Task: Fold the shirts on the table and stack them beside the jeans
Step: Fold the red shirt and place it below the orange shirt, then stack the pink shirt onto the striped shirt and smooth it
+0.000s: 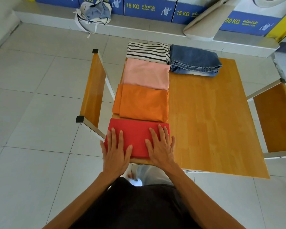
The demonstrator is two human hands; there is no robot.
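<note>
Pressing flat, fingers spread: left hand (pixel 116 152) and right hand (pixel 160 147) lie on the folded red shirt (pixel 137 138), long axis left-right, at the table's (pixel 213 121) near left corner. Beyond the hands: orange shirt (pixel 142 103), pink shirt (pixel 147 74), striped shirt (pixel 147 52). Jeans (pixel 194 61) lie right of the striped one, touching it.

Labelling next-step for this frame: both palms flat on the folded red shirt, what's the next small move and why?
Probably pick up the red shirt and carry it toward the jeans. It looks fully folded under the left hand and right hand, and the shirts lie in a row, not a stack.
</note>
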